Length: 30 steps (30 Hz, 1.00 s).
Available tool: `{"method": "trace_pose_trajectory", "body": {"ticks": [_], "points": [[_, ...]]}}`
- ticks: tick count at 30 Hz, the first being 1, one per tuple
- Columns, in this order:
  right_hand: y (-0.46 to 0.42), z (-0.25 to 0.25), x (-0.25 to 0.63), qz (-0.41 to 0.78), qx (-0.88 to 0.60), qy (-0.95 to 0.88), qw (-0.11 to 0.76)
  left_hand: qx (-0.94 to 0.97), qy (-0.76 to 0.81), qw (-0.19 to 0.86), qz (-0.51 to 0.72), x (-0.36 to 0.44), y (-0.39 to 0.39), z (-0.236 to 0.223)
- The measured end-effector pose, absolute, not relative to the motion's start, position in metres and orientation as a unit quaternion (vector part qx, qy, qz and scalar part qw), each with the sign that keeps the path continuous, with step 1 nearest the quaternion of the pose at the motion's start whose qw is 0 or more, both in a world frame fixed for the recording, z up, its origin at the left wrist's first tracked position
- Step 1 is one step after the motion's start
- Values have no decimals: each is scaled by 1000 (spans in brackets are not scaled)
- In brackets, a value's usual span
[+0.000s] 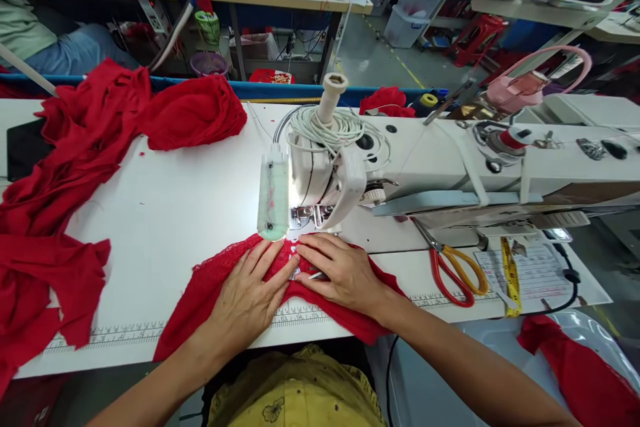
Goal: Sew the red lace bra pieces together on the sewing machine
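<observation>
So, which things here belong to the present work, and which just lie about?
Probably in use:
red lace-edged fabric under left hand and right hand
white sewing machine

Probably lying about:
scissors with red and orange handles
yellow tape measure

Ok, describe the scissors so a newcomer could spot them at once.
Find the nearest sewing machine, on the white table. On its near side, to the right of the right hand, lie the scissors. One handle is red, the other orange-yellow, unlike the yellow tape beside them.
</observation>
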State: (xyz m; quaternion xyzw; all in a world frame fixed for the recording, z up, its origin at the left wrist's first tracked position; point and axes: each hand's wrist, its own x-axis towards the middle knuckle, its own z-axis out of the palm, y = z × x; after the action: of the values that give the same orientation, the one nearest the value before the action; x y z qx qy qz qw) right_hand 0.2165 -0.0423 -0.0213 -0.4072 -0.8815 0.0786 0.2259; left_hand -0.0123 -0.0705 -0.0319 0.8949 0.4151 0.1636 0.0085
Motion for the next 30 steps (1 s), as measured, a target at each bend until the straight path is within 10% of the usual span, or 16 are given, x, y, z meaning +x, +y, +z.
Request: {"method": "trace_pose_trajectory", "body": {"ticks": [21, 25, 30], "points": [[-47, -3, 224, 59, -373, -900, 219, 897, 414, 17, 154, -16, -72, -26], [-48, 14, 252, -12, -521, -805, 282, 897, 410, 9, 162, -16, -73, -22], [-41, 6, 302, -24, -645, -747, 161, 888, 391, -7, 241, -16, -72, -16]]}}
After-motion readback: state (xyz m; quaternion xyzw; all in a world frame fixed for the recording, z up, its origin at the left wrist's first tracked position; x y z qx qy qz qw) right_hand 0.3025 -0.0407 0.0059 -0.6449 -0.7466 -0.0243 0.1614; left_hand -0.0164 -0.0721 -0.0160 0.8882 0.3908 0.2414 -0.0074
